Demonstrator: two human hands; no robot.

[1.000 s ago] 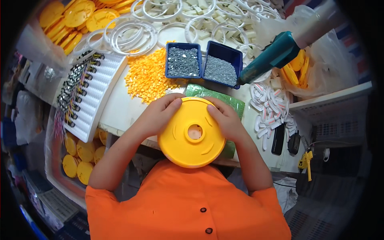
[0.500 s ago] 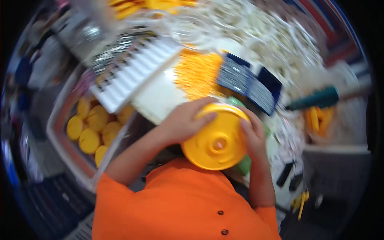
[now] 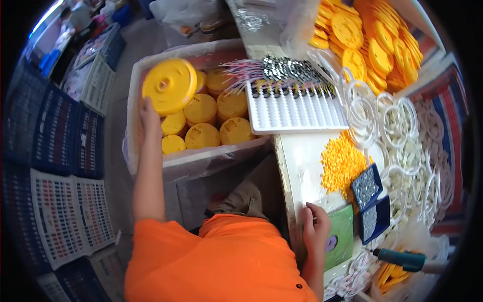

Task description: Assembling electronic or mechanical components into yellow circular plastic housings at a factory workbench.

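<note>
My left hand (image 3: 150,117) grips the lower left rim of a round yellow plastic housing (image 3: 169,86) with a raised ring at its centre. It is held over a large white bin (image 3: 209,160), where several similar round yellow housings (image 3: 201,108) lie in a layer. Beside the table's near edge, my right hand (image 3: 317,229) hangs with loosely bent fingers apart, nothing visible in it. Closest to that hand is a green square fixture (image 3: 339,236) with a purple round centre.
A white ribbed tray (image 3: 297,113) of small metal-and-wire parts overlaps the bin's corner. Small orange pieces (image 3: 342,163), blue boxes of screws (image 3: 370,221), white rings (image 3: 359,110) and a teal power screwdriver (image 3: 400,258) occupy the table side. Blue crates (image 3: 60,131) stand left.
My view has swung left toward the bin. The yellow housing, earlier between both hands in front of me, is now in my left hand over the bin; my right hand has released it.
</note>
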